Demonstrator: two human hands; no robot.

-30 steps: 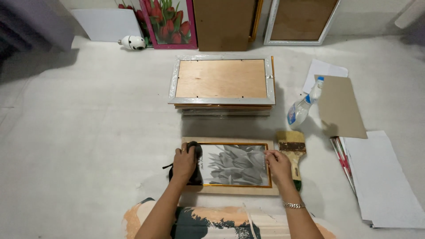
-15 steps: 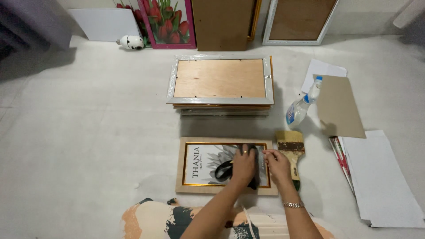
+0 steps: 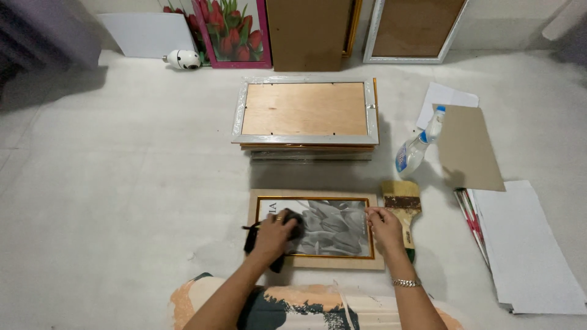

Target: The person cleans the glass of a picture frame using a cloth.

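Note:
A wooden picture frame (image 3: 315,197) with a gold inner edge lies flat on the floor in front of me, showing a grey flower print under glass. My left hand (image 3: 272,235) presses a black cloth (image 3: 252,239) onto the left part of the glass. At the frame's right edge rests my right hand (image 3: 385,226), fingers on the rim, a bracelet on the wrist. A wide paintbrush (image 3: 402,205) lies just right of that hand.
A stack of frames (image 3: 306,110) lies face down beyond the flat frame. A spray bottle (image 3: 417,146) stands to the right, by brown cardboard (image 3: 466,146) and white sheets (image 3: 526,250). More frames and a tulip picture (image 3: 231,30) lean on the far wall.
My left hand has swept the cloth across the glass: from the left side to the right side half a second ago, now back at the left. The right hand stays put.

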